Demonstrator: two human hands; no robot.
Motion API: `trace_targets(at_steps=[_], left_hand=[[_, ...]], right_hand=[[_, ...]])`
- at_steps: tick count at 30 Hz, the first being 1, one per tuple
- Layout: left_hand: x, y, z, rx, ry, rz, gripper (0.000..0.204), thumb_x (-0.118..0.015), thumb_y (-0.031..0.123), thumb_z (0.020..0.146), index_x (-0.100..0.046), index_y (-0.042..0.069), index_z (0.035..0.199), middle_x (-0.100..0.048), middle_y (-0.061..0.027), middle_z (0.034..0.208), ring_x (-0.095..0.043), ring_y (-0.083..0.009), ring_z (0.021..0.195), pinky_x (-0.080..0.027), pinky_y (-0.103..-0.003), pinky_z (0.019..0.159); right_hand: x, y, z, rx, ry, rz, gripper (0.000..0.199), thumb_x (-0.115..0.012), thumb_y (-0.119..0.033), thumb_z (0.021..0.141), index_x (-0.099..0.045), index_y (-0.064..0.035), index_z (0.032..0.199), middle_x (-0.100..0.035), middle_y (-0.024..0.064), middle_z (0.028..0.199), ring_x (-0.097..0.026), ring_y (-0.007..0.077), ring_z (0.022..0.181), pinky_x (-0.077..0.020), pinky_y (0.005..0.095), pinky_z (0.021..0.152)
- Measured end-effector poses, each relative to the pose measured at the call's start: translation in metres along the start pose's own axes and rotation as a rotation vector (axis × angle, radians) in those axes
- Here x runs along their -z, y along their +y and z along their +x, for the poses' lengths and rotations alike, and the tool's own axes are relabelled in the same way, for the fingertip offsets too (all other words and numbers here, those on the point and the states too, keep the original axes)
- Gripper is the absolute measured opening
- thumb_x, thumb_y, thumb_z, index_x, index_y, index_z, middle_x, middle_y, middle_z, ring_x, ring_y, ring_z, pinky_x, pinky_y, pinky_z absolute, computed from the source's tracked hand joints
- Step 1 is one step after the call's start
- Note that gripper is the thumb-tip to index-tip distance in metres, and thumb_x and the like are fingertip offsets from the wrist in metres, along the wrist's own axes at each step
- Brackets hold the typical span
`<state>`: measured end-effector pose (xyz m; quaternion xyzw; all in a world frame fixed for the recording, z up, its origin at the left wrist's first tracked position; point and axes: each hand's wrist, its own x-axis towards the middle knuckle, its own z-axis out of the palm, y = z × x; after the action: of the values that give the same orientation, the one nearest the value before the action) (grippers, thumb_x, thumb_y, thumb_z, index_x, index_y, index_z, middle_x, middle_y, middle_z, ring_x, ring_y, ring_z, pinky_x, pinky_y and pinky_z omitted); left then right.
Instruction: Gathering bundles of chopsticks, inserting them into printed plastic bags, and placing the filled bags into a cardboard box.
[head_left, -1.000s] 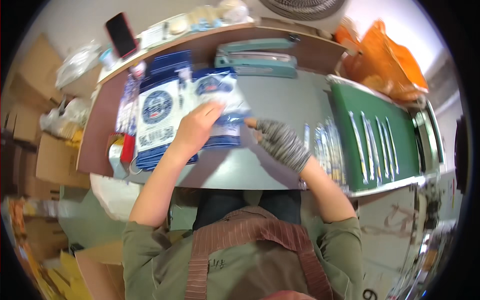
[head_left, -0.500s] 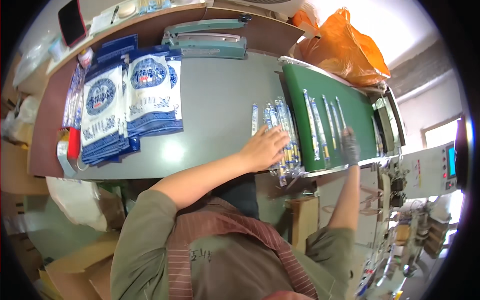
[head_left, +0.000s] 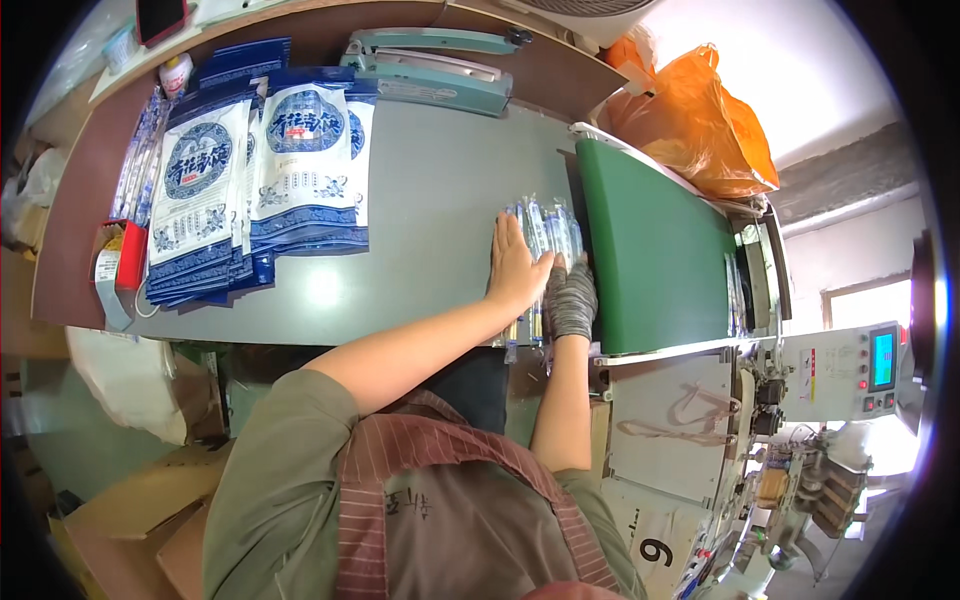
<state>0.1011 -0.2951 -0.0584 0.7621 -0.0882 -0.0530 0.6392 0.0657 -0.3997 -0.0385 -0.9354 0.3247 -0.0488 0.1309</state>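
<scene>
A pile of slim, clear-wrapped sticks (head_left: 540, 232) with blue printing lies on the grey table between my hands. My bare left hand (head_left: 517, 268) is laid along the pile's left side, its fingers stretched out flat. My right hand (head_left: 572, 300), in a grey glove, rests on the pile's right part with its fingers extended forward. Both hands touch the sticks, hiding much of them. Just to the right runs a green conveyor belt (head_left: 650, 250); a few similar wrapped sticks (head_left: 735, 290) lie at its far right end.
Blue-and-white printed pouches (head_left: 310, 170) lie in stacks at the left, beside more wrapped sticks (head_left: 140, 160) and a red tape dispenser (head_left: 125, 258). A green bag sealer (head_left: 430, 70) stands at the back. Behind the belt sits an orange plastic bag (head_left: 700, 120); a machine panel (head_left: 850, 370) is at right.
My right hand has moved left from the belt onto the pile. The sticks that lay across the belt's middle are gone from there. My left hand has shifted to the pile's left side.
</scene>
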Motion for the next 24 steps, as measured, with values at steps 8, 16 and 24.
trace_targets(at_steps=[8, 16, 24], left_hand=[[0.074, 0.017, 0.031, 0.141, -0.153, -0.173, 0.076, -0.066, 0.044, 0.082, -0.033, -0.004, 0.131, -0.045, -0.0278, 0.128, -0.047, -0.0403, 0.114, -0.037, -0.046, 0.099], [0.165, 0.064, 0.017, -0.887, 0.138, -0.049, 0.121, -0.080, 0.045, 0.068, -0.001, 0.000, 0.148, -0.028, -0.0258, 0.146, -0.032, -0.0438, 0.129, -0.028, -0.046, 0.108], [0.169, 0.027, -0.017, -0.452, -0.365, -0.007, 0.084, -0.082, 0.020, 0.063, -0.040, 0.004, 0.134, -0.061, -0.0177, 0.111, -0.059, -0.0350, 0.103, -0.047, -0.041, 0.090]], right_hand=[[-0.026, -0.093, -0.017, -0.218, -0.529, 1.619, 0.034, -0.053, -0.028, 0.096, -0.055, -0.0025, 0.118, -0.061, 0.0077, 0.103, -0.058, 0.0165, 0.093, -0.0496, 0.0301, 0.081], [0.053, -0.131, -0.030, 0.626, -0.330, 1.495, 0.083, -0.080, -0.021, 0.073, -0.035, -0.0019, 0.140, -0.051, 0.0129, 0.127, -0.054, 0.0227, 0.109, -0.0483, 0.0336, 0.091], [0.051, -0.139, -0.073, 0.671, -0.316, 1.436, 0.107, -0.083, -0.028, 0.066, -0.018, -0.0036, 0.147, -0.057, 0.0076, 0.108, -0.058, 0.0195, 0.092, -0.0502, 0.0322, 0.080]])
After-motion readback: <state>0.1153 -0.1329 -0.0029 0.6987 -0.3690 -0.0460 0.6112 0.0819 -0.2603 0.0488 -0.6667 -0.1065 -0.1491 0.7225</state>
